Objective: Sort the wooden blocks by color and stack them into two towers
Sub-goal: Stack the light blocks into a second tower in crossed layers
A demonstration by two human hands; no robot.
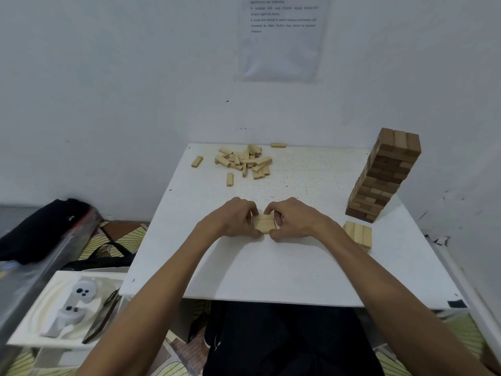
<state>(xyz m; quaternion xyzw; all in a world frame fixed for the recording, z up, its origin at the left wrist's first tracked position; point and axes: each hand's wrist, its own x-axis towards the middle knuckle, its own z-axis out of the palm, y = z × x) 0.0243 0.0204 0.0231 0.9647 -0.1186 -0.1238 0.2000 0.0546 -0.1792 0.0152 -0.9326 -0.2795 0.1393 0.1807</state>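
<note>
A small row of light wooden blocks point(264, 223) lies side by side at the middle of the white table point(284, 267). My left hand point(233, 217) grips its left end and my right hand point(294, 218) grips its right end, fingers curled round the blocks. A tall tower of brown blocks point(385, 176) stands at the right. Just in front of it sits a low stack of light blocks point(359, 236). A loose pile of light blocks point(245, 161) lies at the far side of the table, with single blocks point(197, 161) scattered round it.
The table stands against a white wall with a paper sheet point(282, 36) taped on it. On the floor to the left are a white box point(67, 308) holding controllers and a black bag point(43, 229). My dark-clothed lap point(284, 340) is under the near edge.
</note>
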